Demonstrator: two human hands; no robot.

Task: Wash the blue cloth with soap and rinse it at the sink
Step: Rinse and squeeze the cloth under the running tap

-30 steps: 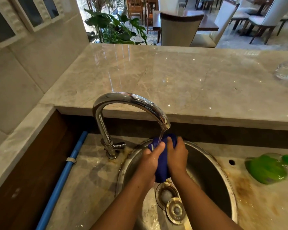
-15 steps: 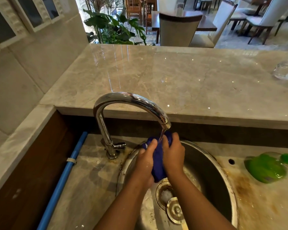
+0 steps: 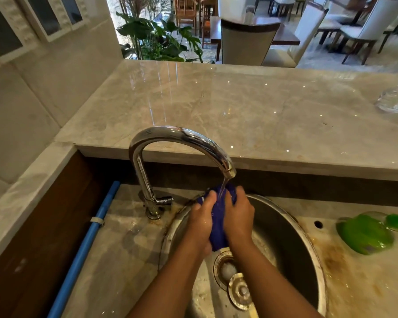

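Observation:
The blue cloth (image 3: 219, 223) is bunched up between both my hands over the round steel sink (image 3: 292, 239). My left hand (image 3: 201, 222) presses it from the left and my right hand (image 3: 239, 218) from the right, fingers closed around it. Water runs from the curved chrome tap (image 3: 182, 136) straight onto the top of the cloth. Most of the cloth is hidden by my palms. A green soap bottle (image 3: 365, 234) lies on its side on the counter right of the sink.
The drain (image 3: 225, 269) and a loose metal plug (image 3: 240, 291) lie in the sink bottom. A blue pipe (image 3: 87, 242) runs along the left. A raised marble ledge (image 3: 239, 106) stands behind the tap, with a clear glass (image 3: 393, 101) at its right end.
My hands have kept rubbing the cloth under the stream, shifting slightly up and back toward the spout. The cloth is squeezed tighter between my palms.

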